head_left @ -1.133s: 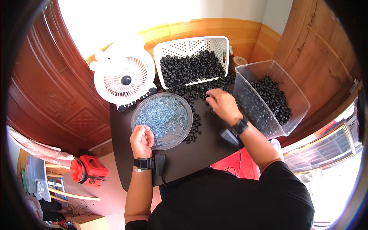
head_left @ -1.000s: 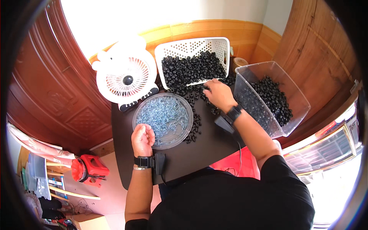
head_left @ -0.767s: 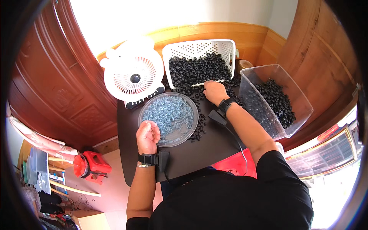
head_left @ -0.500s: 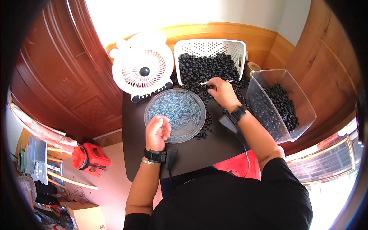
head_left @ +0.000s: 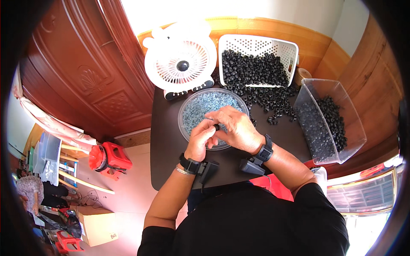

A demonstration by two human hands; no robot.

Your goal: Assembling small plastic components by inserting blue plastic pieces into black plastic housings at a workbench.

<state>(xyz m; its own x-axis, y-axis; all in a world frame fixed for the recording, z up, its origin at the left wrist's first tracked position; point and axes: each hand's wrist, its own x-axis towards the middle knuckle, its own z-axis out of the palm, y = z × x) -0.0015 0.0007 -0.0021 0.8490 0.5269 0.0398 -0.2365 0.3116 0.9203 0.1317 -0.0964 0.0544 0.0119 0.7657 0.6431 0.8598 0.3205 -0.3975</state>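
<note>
My two hands meet over the near part of a round clear tray (head_left: 181, 121) filled with tiny pale-blue pieces (head_left: 205, 104). Between their fingertips is a small black ring-like plastic part (head_left: 217, 127). My left hand (head_left: 200, 140) is closed, thumb and fingers pinched against the part from the left. From the right, my right hand (head_left: 239, 130) curls over it with closed fingers, hiding some of the part. Whether a tiny blue piece is also in the fingers cannot be made out. Loose black parts (head_left: 267, 100) of the same kind are heaped beyond my right hand.
At the back stands a white perforated basket (head_left: 258, 41) of black parts. On the right is a clear plastic bin (head_left: 348, 138), partly filled with them. A white animal-shaped fan (head_left: 181, 64) stands at back left. Red stools (head_left: 116, 155) and a person (head_left: 34, 194) are off left.
My right hand has come from the black heap back to the left hand over the tray, bringing a black part. The whole view has shifted, with the table further right.
</note>
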